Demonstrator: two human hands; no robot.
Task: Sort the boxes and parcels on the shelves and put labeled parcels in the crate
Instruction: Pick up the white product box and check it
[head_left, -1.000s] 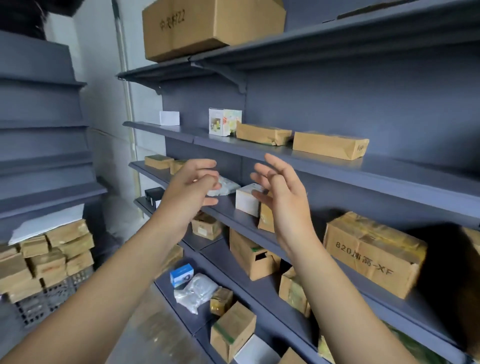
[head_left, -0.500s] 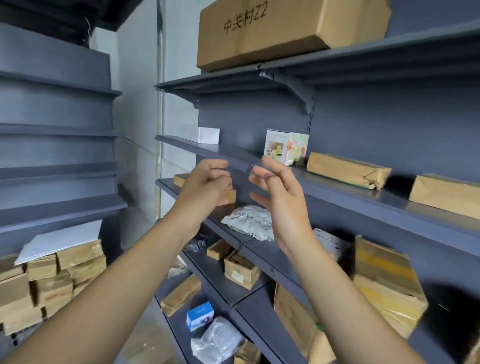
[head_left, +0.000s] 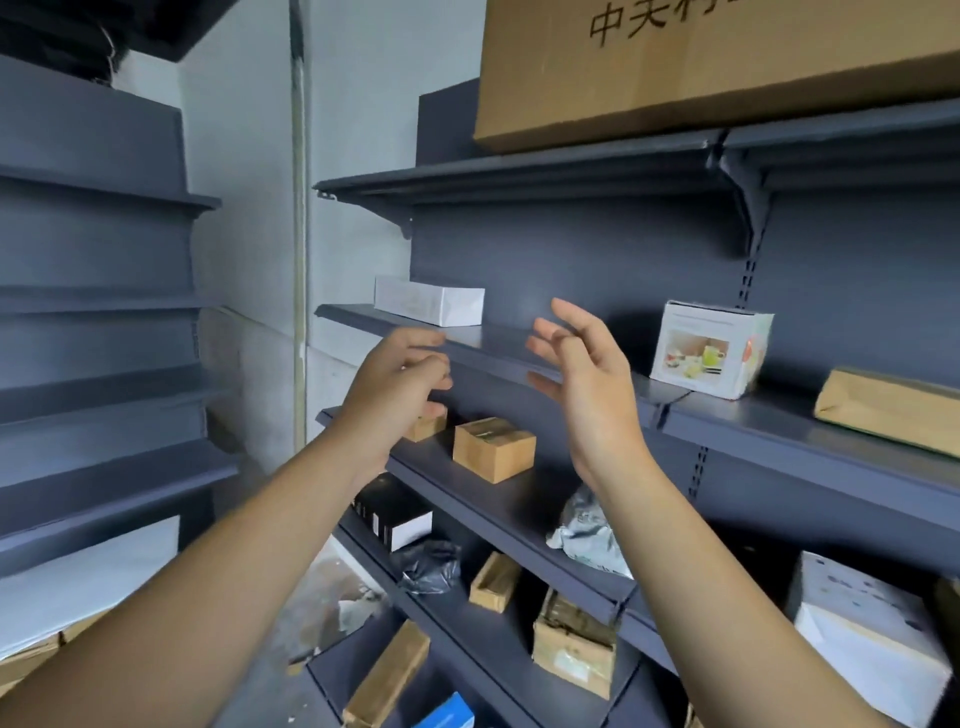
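I record both hands raised in front of the shelf that carries the light boxes, and neither hand touches anything. The left hand has its fingers loosely curled round nothing. The right hand is released, fingers spread, with the palm turned toward the left. The nearest task item on that shelf is the white box, at the far left end, beyond the left hand and apart from it. A printed box showing cups stands to the right of the right hand, and a brown paper parcel lies further right. One level down sit a small cardboard box and a grey plastic mailer, the mailer partly hidden by the right forearm. The crate is not in view. In my judgement the step in hand is choosing and taking an item from this shelf, most probably the white box. To do it well, I would bring one hand to each short end and lift it clear instead of dragging it over the shelf lip. I would then turn each face toward the camera to check for a label, as none is readable from here. Only a labelled parcel should go to the crate.
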